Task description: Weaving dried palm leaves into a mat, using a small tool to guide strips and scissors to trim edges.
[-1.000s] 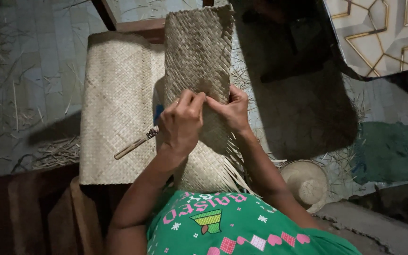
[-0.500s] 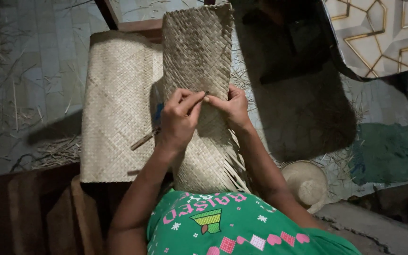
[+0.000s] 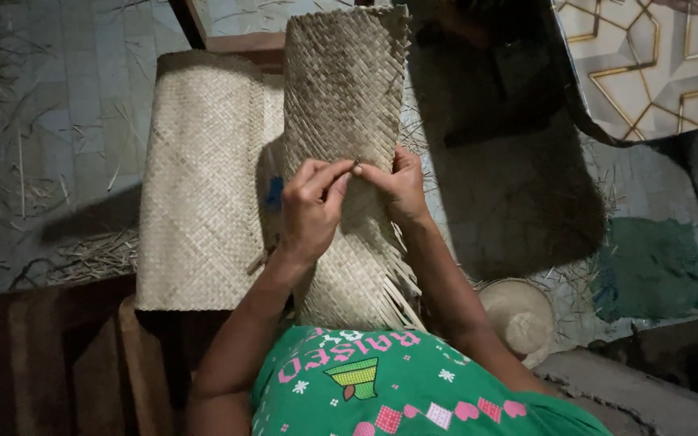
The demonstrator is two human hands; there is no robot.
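Here, a long pale woven mat strip made of flat dry straw [image 3: 342,89] stands up in front of the person, leaning from the lap up and away. Both hands meet on it near its middle. The left hand [image 3: 310,211] is curled, with its thumb and first finger pinched together on a thin strand of the weave. The right hand [image 3: 400,184] sits just beside it, touching it at the fingertips, and its fingers pinch the same spot from the other side. A small dark tip shows between the two hands, but it is too small to tell what it is. Below the hands, the strip ends in loose straw ends [image 3: 389,287] that fan out over the green shirt [image 3: 381,383].

To the left of the strip, a wide pale woven straw mat [image 3: 203,178] lies flat, partly under it. A small blue thing [image 3: 273,194] peeks out just left of the left hand. A round woven straw hat [image 3: 519,315] lies on the floor near the right arm.
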